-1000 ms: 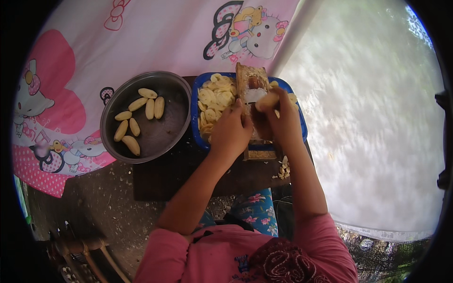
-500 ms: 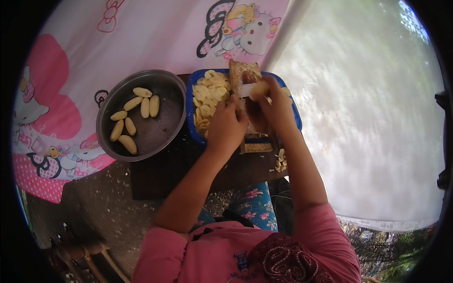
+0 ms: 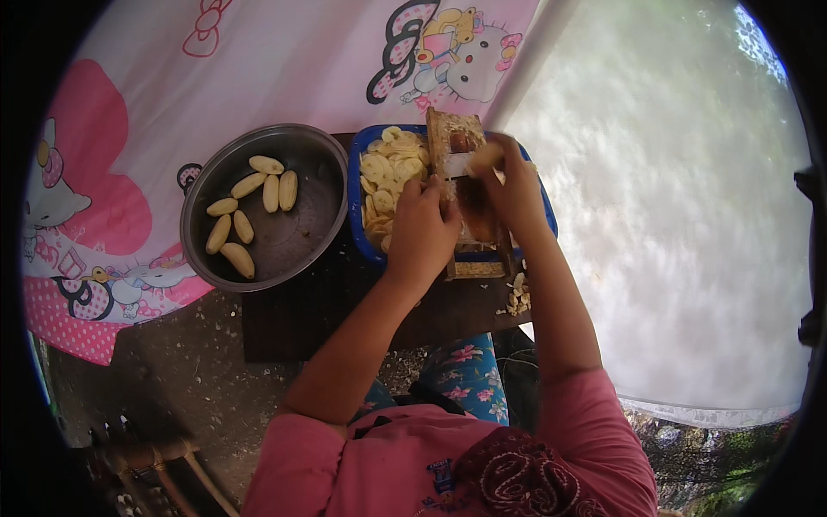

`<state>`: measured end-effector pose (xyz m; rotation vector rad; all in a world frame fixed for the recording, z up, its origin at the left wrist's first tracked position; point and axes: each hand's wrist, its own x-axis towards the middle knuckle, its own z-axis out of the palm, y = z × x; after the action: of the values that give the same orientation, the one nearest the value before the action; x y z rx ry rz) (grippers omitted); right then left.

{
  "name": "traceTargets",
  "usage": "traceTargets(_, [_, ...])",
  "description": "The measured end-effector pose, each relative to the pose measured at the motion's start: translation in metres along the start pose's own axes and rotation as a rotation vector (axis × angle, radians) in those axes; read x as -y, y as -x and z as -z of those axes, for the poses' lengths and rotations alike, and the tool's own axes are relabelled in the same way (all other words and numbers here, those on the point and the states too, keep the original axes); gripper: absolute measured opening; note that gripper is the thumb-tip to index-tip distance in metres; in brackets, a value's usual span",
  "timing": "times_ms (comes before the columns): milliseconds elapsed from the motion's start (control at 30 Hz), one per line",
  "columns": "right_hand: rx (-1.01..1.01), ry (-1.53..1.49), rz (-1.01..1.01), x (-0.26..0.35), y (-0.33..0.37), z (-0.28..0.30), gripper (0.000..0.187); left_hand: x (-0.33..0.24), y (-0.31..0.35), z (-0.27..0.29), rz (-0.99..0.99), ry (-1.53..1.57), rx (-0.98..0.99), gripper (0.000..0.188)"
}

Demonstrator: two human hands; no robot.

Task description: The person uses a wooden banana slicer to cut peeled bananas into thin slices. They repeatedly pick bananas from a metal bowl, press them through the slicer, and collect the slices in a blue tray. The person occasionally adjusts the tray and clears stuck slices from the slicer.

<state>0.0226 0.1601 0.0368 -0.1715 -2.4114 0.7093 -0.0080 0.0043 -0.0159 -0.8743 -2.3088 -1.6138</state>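
Observation:
A wooden slicer with a pale metal blade plate lies slanted across a blue plastic basin. My left hand is closed on the slicer's left side, its fingertips partly hidden. In my right hand is a peeled banana, slightly blurred, held at the blade plate's right end. Thin round banana slices fill the basin's left part. The slicer and my right hand cover most of its right part.
To the left stands a wide metal basin with several peeled bananas. Both basins rest on a dark table. Banana scraps lie at its right edge. A pink patterned cloth hangs behind; a wooden stool is lower left.
The whole scene has shifted slightly right in view. My right hand and the banana remain by the blade plate, and my left hand keeps its hold on the slicer.

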Motion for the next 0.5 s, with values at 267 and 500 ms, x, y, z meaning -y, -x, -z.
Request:
traceTargets(267, [0.040,0.023,0.024,0.001,0.022,0.009,0.043,-0.002,0.001,0.004,0.004,-0.132,-0.009,0.043])
traceTargets(500, [0.081,0.006,-0.125,0.001,-0.016,-0.006,0.041,0.000,0.001,0.000,-0.027,-0.120,-0.025,0.043])
